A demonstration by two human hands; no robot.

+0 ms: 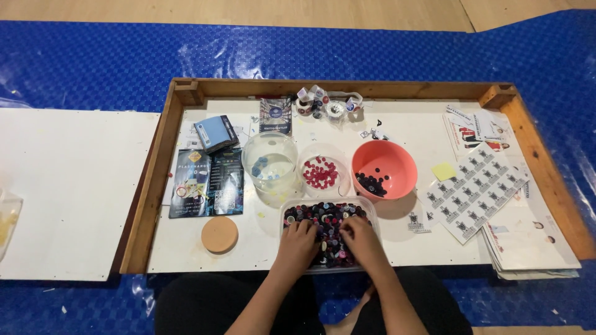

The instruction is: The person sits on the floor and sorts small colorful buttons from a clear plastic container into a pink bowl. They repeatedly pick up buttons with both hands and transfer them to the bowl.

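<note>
A blue tarp covers the floor across the frame, and on it, filling the middle, lies my wooden-framed white tray. At its right edge sit sheets of printed stickers; toward the left lie dark leaflets with a round cork coaster just below them. In the centre stand three bowls in a row: a clear bowl with a few blue buttons, a smaller clear one with red buttons, and a pink bowl with dark ones. Just below them, at lower centre, is the clear tub heaped with mixed buttons. My left hand and right hand both rest in that heap, fingers curled down into the buttons; I cannot tell whether either has pinched one.
</note>
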